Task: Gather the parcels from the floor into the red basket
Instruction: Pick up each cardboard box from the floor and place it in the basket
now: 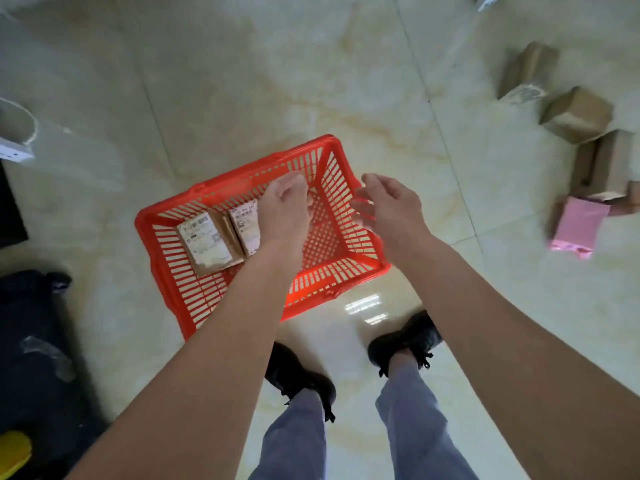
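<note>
The red basket (166, 271) stands on the tiled floor in front of my feet. Two brown labelled parcels lie in its left half: one (207, 242) and a second (246, 225) beside it. My left hand (284, 206) hovers over the basket's middle with fingers loosely curled, holding nothing. My right hand (388, 206) hangs over the basket's right rim, fingers relaxed and spread, holding nothing. On the floor to the right lie three brown boxes (576, 114), (528, 72), (609, 166) and a pink bag parcel (580, 225).
A black bag or mass (38, 341) fills the lower left, with a yellow item (14, 452) at the corner. A white object (15, 133) sits at the left edge. My black shoes (405, 341) stand just behind the basket.
</note>
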